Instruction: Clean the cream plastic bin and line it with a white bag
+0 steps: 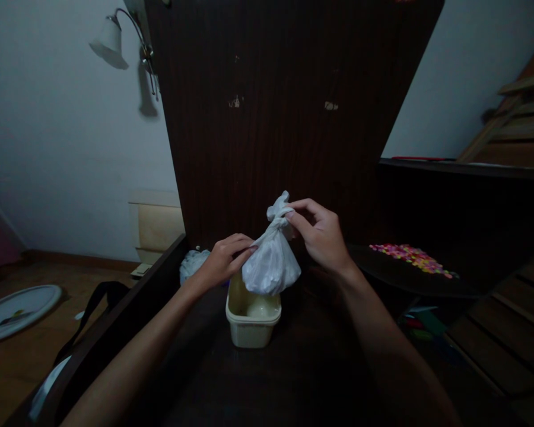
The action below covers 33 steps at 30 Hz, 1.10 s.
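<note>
A white plastic bag [271, 267], knotted at its top, hangs between my hands just above a cream plastic tub [253, 329]. My right hand [323, 234] pinches the twisted neck of the bag near the knot. From the other side, my left hand [229, 258] has thumb and fingers closed on a stretched part of the bag. What the bag contains cannot be made out through the plastic. The tub stands on a dark wooden surface [293, 373], its inside partly covered by the bag; something pale and rounded shows at its bottom.
Behind my left hand lies a crumpled pale bag [193, 264]. A tall dark wooden panel [276, 136] rises behind the tub. Small colourful pieces [412, 258] lie on a shelf at the right. A raised dark edge [129, 320] runs along the left, and a wall lamp [111, 44] hangs beyond.
</note>
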Motion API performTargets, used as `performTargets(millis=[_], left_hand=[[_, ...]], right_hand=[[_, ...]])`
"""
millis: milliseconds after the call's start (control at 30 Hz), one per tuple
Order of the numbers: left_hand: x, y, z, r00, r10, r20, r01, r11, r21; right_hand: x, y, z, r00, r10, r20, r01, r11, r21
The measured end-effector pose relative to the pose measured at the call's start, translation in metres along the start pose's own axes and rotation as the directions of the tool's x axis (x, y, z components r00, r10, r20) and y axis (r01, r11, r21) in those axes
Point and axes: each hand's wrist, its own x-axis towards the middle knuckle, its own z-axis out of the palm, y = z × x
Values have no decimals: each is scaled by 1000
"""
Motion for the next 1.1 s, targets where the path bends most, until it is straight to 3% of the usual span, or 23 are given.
performTargets(millis=[233,433,700,833,1100], left_hand=[[-13,-2,3,998,-33,45,36,997,-63],[-19,1,-2,978,-55,200,57,998,-4],[-8,37,-20,993,-118,-13,116,989,-89],[-5,48,-12,991,-63,-117,70,995,65],[-5,46,-2,989,29,-144,9,967,254]], right_hand=[[-6,-3,1,994,74,79,-81,992,96],[-18,1,3,988,40,150,-38,999,-16],[-30,7,11,979,39,200,-2,984,-179],[-34,7,17,977,31,211,17,975,-223],[-35,9,19,974,80,214,-56,992,-117]])
